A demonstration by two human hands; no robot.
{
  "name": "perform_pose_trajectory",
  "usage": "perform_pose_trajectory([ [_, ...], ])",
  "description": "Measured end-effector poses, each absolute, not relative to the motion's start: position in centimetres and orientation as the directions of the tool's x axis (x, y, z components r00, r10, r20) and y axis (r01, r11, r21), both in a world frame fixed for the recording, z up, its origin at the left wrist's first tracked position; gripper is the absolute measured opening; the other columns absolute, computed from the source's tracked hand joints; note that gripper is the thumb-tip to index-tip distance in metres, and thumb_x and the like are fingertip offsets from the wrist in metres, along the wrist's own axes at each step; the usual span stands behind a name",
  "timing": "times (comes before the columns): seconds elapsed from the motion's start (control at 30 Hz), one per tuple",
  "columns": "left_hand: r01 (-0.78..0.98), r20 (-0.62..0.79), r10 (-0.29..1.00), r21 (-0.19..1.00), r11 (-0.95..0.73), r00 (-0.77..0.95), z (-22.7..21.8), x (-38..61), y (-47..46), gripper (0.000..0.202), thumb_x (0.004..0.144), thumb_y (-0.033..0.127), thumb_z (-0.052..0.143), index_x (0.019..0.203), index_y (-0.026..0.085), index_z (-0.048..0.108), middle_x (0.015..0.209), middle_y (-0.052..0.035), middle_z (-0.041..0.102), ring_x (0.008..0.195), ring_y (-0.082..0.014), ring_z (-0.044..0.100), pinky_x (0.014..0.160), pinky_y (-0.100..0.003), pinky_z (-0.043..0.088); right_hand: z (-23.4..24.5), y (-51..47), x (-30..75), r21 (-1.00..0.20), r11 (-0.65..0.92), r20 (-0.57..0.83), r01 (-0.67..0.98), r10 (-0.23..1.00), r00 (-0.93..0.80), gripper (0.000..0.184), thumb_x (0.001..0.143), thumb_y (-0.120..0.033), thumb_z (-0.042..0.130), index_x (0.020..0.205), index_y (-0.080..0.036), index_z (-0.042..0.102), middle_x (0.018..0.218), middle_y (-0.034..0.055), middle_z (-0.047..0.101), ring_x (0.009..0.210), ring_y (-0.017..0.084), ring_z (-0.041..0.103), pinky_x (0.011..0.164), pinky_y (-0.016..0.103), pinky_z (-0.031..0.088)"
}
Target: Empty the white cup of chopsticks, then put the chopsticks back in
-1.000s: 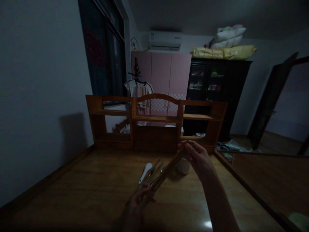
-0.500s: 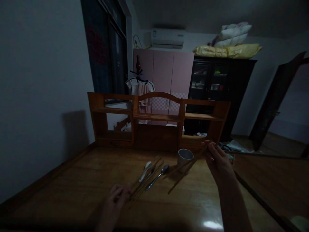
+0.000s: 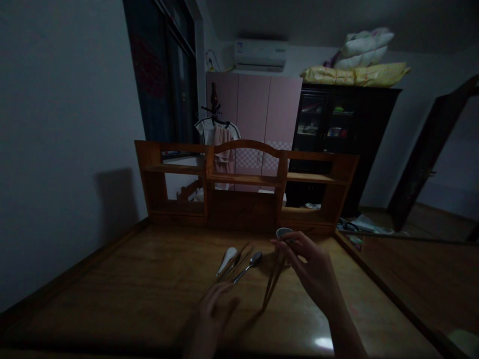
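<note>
My right hand (image 3: 305,259) is closed on a pair of chopsticks (image 3: 274,279), which slant down with their lower ends close together near the table. Partly hidden behind that hand stands a metal cup (image 3: 284,232). My left hand (image 3: 211,311), somewhat blurred, has thumb and fingers apart and nothing seen in it. It hovers at the near ends of a group of utensils: a white spoon (image 3: 227,259), a metal spoon (image 3: 255,259), more chopsticks (image 3: 244,260) and a dark-headed utensil, perhaps a fork (image 3: 237,260). The hand covers their near ends.
The utensils lie on a wooden table (image 3: 157,279) with a raised edge on the right. A wooden shelf unit (image 3: 243,179) stands along its back. A white wall (image 3: 75,124) runs along the left.
My right hand has moved left and lower, bringing the chopsticks from a spread slant to steeper and closer together. My left hand has shifted right and its fingers have spread.
</note>
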State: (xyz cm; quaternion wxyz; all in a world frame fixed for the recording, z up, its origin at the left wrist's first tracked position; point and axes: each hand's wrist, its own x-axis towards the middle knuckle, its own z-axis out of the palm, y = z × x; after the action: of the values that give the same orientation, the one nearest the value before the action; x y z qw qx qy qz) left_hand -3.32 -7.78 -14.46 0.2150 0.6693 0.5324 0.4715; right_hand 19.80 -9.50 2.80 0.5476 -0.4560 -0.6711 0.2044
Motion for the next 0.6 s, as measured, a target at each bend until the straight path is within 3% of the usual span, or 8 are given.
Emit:
perform_pose_trajectory([
  [0.07,0.377,0.321,0.939,0.860,-0.344,0.125,-14.7,-0.4,-8.2,0.042,0.080,0.048,0.062,0.115,0.024,0.066,0.123,-0.0090,0.065,0.114,-0.0256,0.060,0.094,-0.038,0.051,3.0,-9.3,19.3,-0.749,0.514,0.560,0.419,0.828,-0.016,0.016,0.090,-0.035,0.061,0.098,-0.022,0.059,0.082,0.0020,0.069,0.080,0.018,0.068,0.067,0.025,0.051],
  [0.17,0.222,0.207,0.948,0.939,-0.262,0.243,-15.1,3.2,-8.5,0.042,0.089,0.041,0.049,0.126,0.023,0.059,0.133,-0.0092,0.059,0.125,-0.0243,0.052,0.104,-0.038,0.042,3.4,-9.3,18.8,-0.709,0.536,0.568,0.459,0.819,-0.079,0.012,0.090,-0.031,0.061,0.096,-0.021,0.061,0.076,0.0002,0.068,0.073,0.016,0.067,0.065,0.023,0.050],
  [0.27,0.131,0.138,0.922,0.972,-0.197,0.363,-14.7,5.0,-8.8,0.039,0.089,0.032,0.044,0.120,0.017,0.062,0.121,-0.0111,0.065,0.110,-0.0238,0.060,0.096,-0.036,0.047,3.9,-9.8,18.5,-0.671,0.558,0.572,0.488,0.809,-0.139,0.010,0.089,-0.029,0.063,0.094,-0.020,0.063,0.078,0.0002,0.069,0.071,0.014,0.065,0.062,0.022,0.048],
  [0.37,0.107,0.152,0.910,0.972,-0.208,0.386,-13.8,5.1,-9.3,0.038,0.090,0.032,0.045,0.121,0.018,0.061,0.108,-0.0086,0.065,0.093,-0.0205,0.061,0.082,-0.031,0.050,4.3,-10.4,18.1,-0.669,0.567,0.537,0.481,0.816,-0.215,0.010,0.088,-0.025,0.064,0.097,-0.021,0.067,0.080,-0.0004,0.069,0.072,0.013,0.064,0.060,0.021,0.047],
  [0.47,0.096,0.187,0.901,0.965,-0.242,0.391,-13.4,4.8,-9.7,0.035,0.090,0.035,0.048,0.120,0.022,0.061,0.111,-0.0057,0.062,0.097,-0.0181,0.059,0.086,-0.028,0.047,4.7,-10.6,17.7,-0.668,0.580,0.503,0.467,0.814,-0.291,0.013,0.087,-0.019,0.064,0.100,-0.022,0.068,0.086,-0.0012,0.070,0.074,0.012,0.063,0.064,0.020,0.046],
  [0.6,0.084,0.179,0.912,0.971,-0.225,0.369,-13.9,4.5,-9.4,0.032,0.088,0.036,0.053,0.115,0.022,0.064,0.111,-0.0050,0.060,0.097,-0.0179,0.060,0.087,-0.028,0.047,5.4,-10.3,17.7,-0.640,0.573,0.492,0.511,0.817,-0.300,0.007,0.091,-0.021,0.060,0.090,-0.020,0.066,0.081,-0.0021,0.068,0.069,0.010,0.059,0.060,0.019,0.041],
])
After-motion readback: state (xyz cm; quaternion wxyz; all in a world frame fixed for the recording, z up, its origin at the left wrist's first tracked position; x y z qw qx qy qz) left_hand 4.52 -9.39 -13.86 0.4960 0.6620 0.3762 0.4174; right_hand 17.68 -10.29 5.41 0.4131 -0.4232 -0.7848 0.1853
